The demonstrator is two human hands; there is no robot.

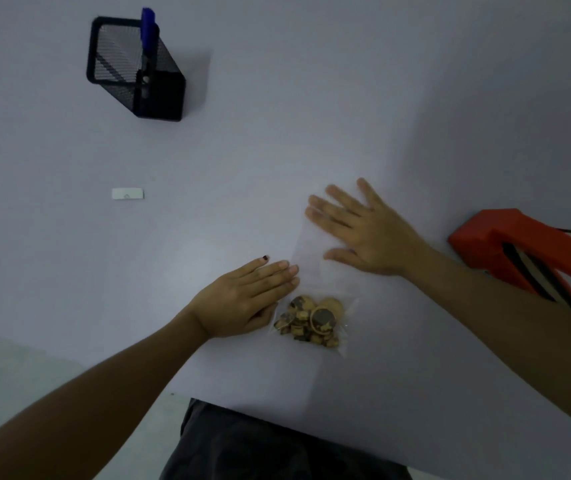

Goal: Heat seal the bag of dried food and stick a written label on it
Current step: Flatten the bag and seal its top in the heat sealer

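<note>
Both hands flat, fingers (332, 209) pressing bag (315, 268)

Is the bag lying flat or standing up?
Flat. The bag lies spread on the table, right hand pressing its empty upper part, dried food bunched at the near end.

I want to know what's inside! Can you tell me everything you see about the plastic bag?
The plastic bag is clear and thin, lying flat on the white table. Brown and yellow dried food pieces bunch at its near end; the far part looks empty. The right hand presses flat on the empty part, and the left hand touches its left edge with straight fingers.
</note>
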